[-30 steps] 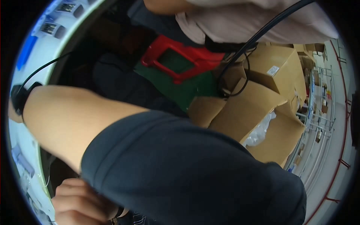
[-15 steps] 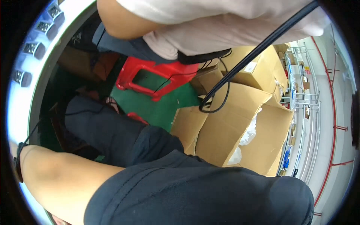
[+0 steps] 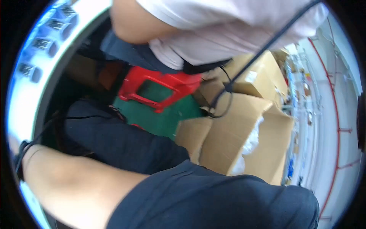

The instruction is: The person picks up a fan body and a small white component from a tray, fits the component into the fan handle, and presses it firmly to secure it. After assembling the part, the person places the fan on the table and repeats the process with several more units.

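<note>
My right forearm (image 3: 72,179) reaches from the dark sleeve (image 3: 213,198) toward the white tabletop (image 3: 24,110) at the left rim. A black band with a cord (image 3: 23,158) circles the wrist. Only a pale, blurred sliver of my right hand (image 3: 14,146) shows at the table, and its fingers cannot be made out. Whatever it touches is hidden. On the tabletop beyond stand several small clear containers (image 3: 47,46) with dark patterned faces. My left hand is out of sight.
Another person in a pale shirt (image 3: 228,30) sits close by on a red plastic stool (image 3: 160,103). Opened cardboard boxes (image 3: 225,129) stand on the green floor (image 3: 152,122), with white plastic bags (image 3: 251,141) inside. A thick black cable (image 3: 263,49) crosses the view; shelving (image 3: 305,87) rises beyond.
The view has shifted a little and is blurrier, so the stool, the other person and the tabletop containers sit slightly lower. My right arm still reaches to the table.
</note>
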Demonstrator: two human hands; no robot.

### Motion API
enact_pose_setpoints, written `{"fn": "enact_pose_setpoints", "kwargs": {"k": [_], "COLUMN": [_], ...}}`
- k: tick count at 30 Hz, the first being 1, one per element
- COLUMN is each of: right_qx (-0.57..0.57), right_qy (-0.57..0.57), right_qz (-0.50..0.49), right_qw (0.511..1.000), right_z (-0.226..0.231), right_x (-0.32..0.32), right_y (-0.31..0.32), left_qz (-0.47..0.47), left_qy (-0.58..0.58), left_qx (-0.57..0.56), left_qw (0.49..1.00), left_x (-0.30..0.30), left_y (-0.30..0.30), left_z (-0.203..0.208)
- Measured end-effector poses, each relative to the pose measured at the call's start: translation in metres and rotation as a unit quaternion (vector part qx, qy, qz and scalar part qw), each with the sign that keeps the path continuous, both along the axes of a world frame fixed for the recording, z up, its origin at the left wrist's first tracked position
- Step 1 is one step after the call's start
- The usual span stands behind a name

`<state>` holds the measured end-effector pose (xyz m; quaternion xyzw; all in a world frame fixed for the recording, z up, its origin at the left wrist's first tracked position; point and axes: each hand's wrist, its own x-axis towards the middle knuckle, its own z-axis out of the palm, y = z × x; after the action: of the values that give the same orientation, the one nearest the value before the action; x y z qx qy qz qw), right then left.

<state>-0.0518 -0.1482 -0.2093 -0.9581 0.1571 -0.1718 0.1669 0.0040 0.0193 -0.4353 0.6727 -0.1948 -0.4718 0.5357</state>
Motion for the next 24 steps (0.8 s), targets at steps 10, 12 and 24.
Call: {"fn": "enact_pose_setpoints", "kwargs": {"k": [10,12,24], "right_qx": [0.044,0.039,0.130], "right_qy": [-0.274,-0.255,-0.339], "right_qz": [-0.156,-0.164,-0.130], "right_qw": [0.948,0.952,0.923], "right_z": [-0.031,-0.022,-0.047], "right_x": [0.047,0.038,0.026], "right_y": [-0.059,-0.051,-0.076], "left_qz": [-0.023,-0.048,-0.282], "left_qy": [0.040,0.042,0.081], "left_qx": [-0.068,-0.061,-0.254], "left_qw": [0.997,0.996,0.921], "left_x": [-0.042,-0.030,-0.039], "left_y": [-0.023,-0.019,-0.005], "left_z": [-0.003,-0.012,0.136]}}
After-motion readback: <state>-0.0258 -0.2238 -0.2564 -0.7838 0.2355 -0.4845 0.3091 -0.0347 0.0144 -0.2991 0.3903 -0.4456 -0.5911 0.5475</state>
